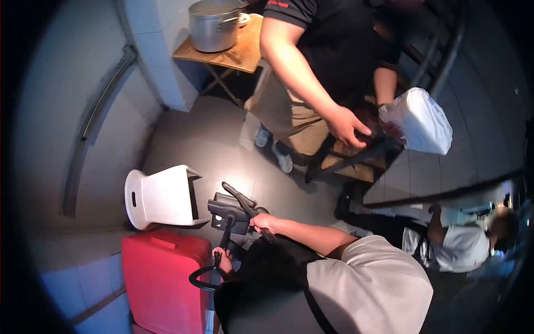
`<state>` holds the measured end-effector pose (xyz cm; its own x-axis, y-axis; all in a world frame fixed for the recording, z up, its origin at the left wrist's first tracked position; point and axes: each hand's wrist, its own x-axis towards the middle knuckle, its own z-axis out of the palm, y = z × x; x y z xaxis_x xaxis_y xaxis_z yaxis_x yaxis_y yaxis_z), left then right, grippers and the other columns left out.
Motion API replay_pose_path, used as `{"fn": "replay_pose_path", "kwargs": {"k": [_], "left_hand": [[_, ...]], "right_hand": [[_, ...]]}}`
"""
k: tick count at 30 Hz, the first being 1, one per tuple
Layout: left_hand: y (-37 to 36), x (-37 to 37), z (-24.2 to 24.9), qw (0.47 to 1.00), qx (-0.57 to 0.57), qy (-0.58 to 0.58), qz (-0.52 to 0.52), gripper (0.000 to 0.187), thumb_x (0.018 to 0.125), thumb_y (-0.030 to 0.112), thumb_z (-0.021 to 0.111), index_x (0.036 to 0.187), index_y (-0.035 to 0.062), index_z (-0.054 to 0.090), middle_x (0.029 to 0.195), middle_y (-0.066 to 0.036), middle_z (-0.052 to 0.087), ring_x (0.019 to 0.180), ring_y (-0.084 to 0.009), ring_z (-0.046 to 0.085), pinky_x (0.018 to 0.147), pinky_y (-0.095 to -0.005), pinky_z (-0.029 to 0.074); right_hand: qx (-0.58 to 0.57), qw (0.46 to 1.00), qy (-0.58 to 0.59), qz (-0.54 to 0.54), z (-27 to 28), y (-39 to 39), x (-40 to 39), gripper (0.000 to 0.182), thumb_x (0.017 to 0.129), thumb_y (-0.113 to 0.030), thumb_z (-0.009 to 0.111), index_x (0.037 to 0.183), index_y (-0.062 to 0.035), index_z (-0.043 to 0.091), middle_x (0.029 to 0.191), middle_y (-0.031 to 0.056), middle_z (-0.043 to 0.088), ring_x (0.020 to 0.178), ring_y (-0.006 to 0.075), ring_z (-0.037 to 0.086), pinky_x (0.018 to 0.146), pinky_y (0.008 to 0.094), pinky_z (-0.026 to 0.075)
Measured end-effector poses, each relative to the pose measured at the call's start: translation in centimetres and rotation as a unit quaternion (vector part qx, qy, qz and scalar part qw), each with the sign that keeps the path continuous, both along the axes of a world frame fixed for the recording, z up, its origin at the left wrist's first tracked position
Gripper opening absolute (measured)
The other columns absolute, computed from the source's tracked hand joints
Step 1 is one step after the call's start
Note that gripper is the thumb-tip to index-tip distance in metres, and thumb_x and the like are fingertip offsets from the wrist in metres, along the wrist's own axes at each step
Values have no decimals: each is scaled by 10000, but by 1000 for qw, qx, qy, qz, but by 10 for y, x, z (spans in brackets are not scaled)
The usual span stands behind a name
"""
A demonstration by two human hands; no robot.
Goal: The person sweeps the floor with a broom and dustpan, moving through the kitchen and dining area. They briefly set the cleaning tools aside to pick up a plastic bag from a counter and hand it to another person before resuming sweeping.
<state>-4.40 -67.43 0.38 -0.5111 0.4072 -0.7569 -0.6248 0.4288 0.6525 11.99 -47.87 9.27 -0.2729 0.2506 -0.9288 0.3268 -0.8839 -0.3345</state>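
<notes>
My right hand [262, 222] is closed around a black bar-like handle [239, 195] near the middle of the view. Lower and to the left, my left hand [223, 259] grips a black shaft, beside a curved black loop [201, 279]. Both parts meet or overlap at a dark boxy piece [236, 216]; whether they are one object I cannot tell. A white stool [164, 196] lies tipped on its side just left of it.
A co-worker [334, 50] stands ahead holding a white package [420, 119]. Another person [459, 245] is at the right. A red bin-like container [164, 278] sits lower left. A metal pot [213, 28] rests on a small wooden table [186, 53].
</notes>
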Motion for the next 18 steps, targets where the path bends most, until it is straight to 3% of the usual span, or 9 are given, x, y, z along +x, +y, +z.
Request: {"fn": "replay_pose_path", "kwargs": {"k": [6,8,13,16,18], "left_hand": [[-15,-33,-3,976,48,9,-214,191,897,299,470,948,117,441,941,-32,500,796,-126,513,603,-248,417],[-20,-41,-29,965,49,27,-254,167,891,269,479,926,110,439,833,-26,485,719,-112,487,569,-239,409],[-21,-42,-37,961,74,86,-254,234,892,370,452,914,140,414,759,-10,435,587,-105,437,463,-228,350],[-19,-51,-45,949,108,75,-288,232,886,372,458,926,149,404,840,0,434,668,-109,454,482,-224,361],[-15,-52,-49,951,109,88,-277,183,889,294,449,862,122,392,754,-23,433,613,-110,435,452,-230,366]], "right_hand": [[27,999,-2,-26,29,-47,-24,330,840,-215,495,539,-83,465,446,40,442,368,133,374,374,312,314],[46,999,-13,-2,38,-57,-29,331,841,-216,496,541,-78,469,450,43,449,363,131,369,373,313,314],[55,991,4,-122,49,-92,-35,327,843,-232,504,556,-83,452,454,30,435,368,126,372,382,310,323],[37,984,18,-172,47,-105,-36,321,845,-242,503,569,-95,431,458,22,417,373,136,379,388,317,335],[31,980,28,-196,46,-110,-36,321,846,-250,504,575,-101,418,461,19,407,375,141,384,392,320,344]]}}
